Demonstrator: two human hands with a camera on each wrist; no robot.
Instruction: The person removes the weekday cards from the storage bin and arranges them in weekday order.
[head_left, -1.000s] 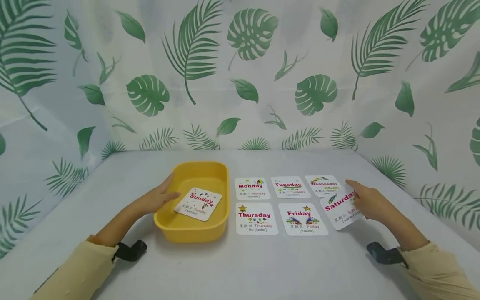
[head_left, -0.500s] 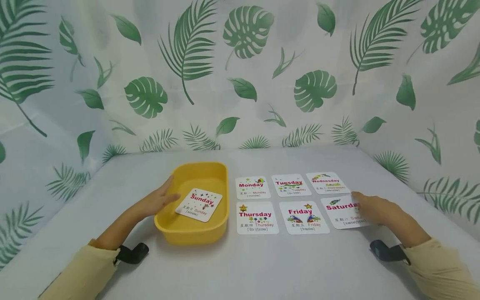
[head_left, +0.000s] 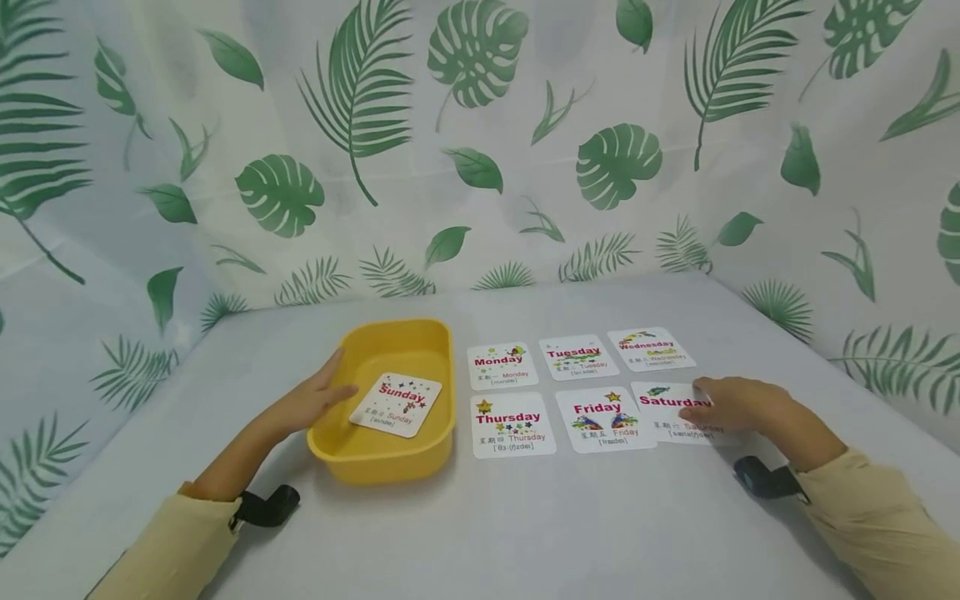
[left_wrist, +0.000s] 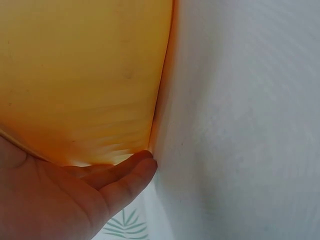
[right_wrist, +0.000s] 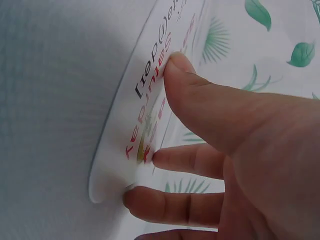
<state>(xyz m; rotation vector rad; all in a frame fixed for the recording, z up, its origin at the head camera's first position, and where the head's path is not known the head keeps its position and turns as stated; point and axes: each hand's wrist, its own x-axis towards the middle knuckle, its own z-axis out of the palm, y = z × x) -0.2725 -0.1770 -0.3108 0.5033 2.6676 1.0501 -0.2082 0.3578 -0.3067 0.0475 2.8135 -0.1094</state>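
My left hand (head_left: 306,403) holds the left rim of a yellow plastic tub (head_left: 452,417), thumb over the rim. In the left wrist view, fingers (left_wrist: 131,182) lie against the tub's outer wall. A Sunday card (head_left: 397,406) lies inside it. My right hand (head_left: 742,406) is on the right part of the Saturday card (head_left: 667,417), which lies close over the table with its left edge at the Friday card (head_left: 603,421). In the right wrist view the thumb (right_wrist: 177,75) presses the card's face. The other fingers (right_wrist: 170,205) reach out straight at its edge.
Monday (head_left: 502,367), Tuesday (head_left: 579,358) and Wednesday (head_left: 651,348) cards form the back row. A Thursday card (head_left: 513,427) lies left of Friday in the front row. Behind the white table (head_left: 510,533) hangs a leaf-print cloth (head_left: 540,167).
The Saturday card has come down flat from a tilted hold, then slid left to Friday's edge. My right thumb now rests on its face. The left hand stays at the tub; the head view has shifted.
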